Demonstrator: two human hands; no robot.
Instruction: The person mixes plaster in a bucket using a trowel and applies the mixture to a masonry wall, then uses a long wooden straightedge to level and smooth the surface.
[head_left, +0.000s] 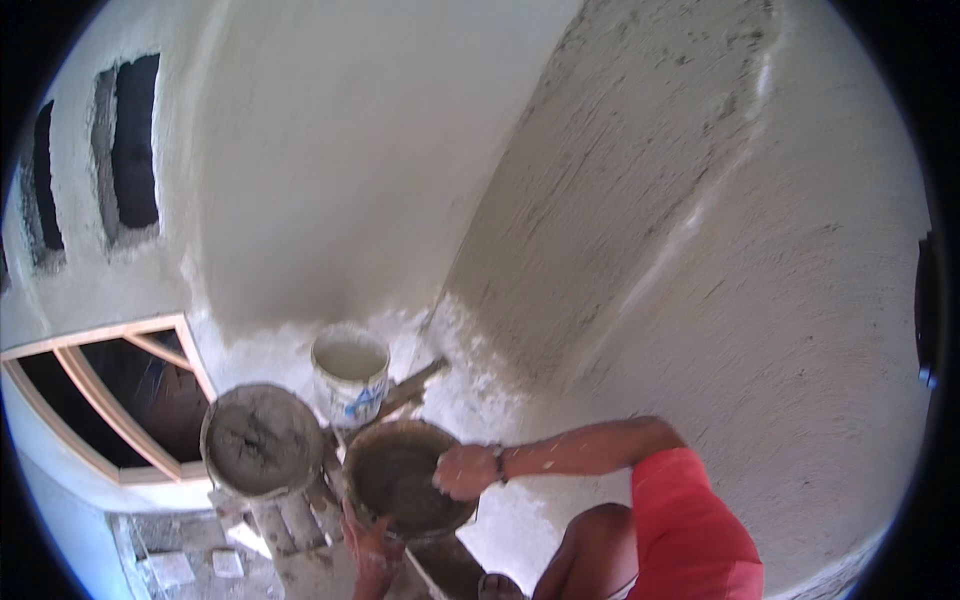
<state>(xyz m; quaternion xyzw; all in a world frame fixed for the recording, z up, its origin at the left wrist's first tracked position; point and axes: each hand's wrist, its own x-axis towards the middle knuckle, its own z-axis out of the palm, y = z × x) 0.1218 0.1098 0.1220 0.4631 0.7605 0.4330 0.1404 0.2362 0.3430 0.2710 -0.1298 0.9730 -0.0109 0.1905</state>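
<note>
Right now, the right hand (465,472) is curling up like a fist over the right side of a round bowl (397,426). I cannot tell if it is pinching something. The left hand (367,540) is touching the near left side of this bowl, with some fingers standing apart, but I cannot tell if it is gripping. The bowl is sitting low in the middle, between the two hands, and wet grey mud (395,485) is lying inside it. Another bowl (268,388), full of thick grey mud (258,437), is standing just to the left. A white bucket (350,385) is standing behind them, and a piece of wood (418,378) is leaning out beside it. The right arm is wearing a dark wristband (499,464) and a red sleeve (690,510).
</note>
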